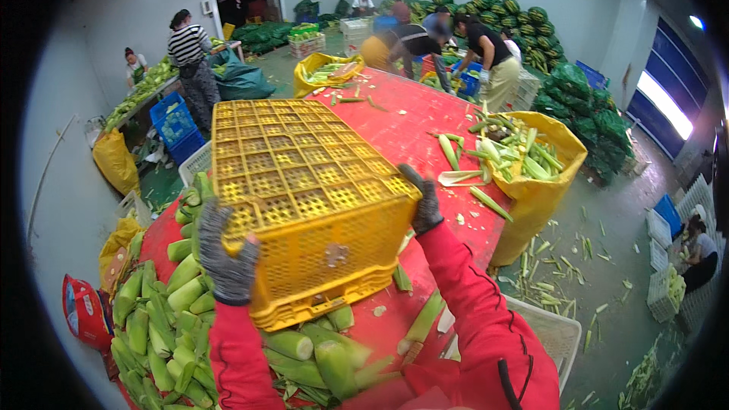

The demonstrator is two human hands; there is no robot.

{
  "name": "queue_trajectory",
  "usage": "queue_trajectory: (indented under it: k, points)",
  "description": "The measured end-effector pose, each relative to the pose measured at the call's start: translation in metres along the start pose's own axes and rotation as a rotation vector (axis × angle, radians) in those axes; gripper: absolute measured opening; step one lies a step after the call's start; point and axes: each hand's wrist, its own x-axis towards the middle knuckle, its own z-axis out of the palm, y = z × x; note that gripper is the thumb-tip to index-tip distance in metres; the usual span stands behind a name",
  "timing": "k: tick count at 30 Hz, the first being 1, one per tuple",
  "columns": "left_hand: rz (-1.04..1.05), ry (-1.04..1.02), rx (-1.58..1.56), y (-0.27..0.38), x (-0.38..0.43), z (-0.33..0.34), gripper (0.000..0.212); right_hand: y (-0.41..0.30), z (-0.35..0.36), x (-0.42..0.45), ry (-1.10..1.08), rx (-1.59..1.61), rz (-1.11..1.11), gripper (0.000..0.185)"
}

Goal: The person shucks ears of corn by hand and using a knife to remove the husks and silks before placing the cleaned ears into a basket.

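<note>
A yellow plastic crate [336, 239] is held upside down over the red tabletop [410, 119], its lattice bottom facing up. My left hand [229, 256], in a grey knitted glove, grips the crate's near left corner. My right hand [424, 199], gloved alike, holds its near right corner. Green corn ears in husks [171, 319] are heaped at the left and below the crate. Whether the crate's far side touches the corn or the table cannot be told. A wooden-handled tool [411, 353], partly hidden, lies by the near edge.
A yellow sack of husks [524, 205] stands against the table's right side, another yellow sack [327, 71] at the far end. A white crate [547, 330] is low at the right. Several co-workers bend over crates beyond the table. Husk scraps litter the floor.
</note>
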Motion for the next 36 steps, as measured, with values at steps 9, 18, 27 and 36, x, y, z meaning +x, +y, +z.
queue_trajectory:
  k: [9, 18, 27, 36]
  points:
    - [-0.623, 0.152, -1.41, -0.153, 0.01, -0.011, 0.043, -0.019, 0.072, 0.041, 0.072, -0.556, 0.01, 0.049]
    - [-1.084, -0.069, -1.189, -0.262, -0.163, -0.007, 0.04, -0.005, 0.02, 0.034, 0.086, -0.459, -0.122, 0.046]
    - [-1.182, -0.093, -0.997, -0.252, -0.146, 0.012, 0.039, 0.005, 0.003, 0.034, 0.105, -0.408, -0.114, 0.048]
    - [-1.177, 0.173, -0.877, -0.208, -0.199, 0.024, 0.038, -0.03, 0.03, 0.042, -0.084, -0.528, -0.137, 0.031]
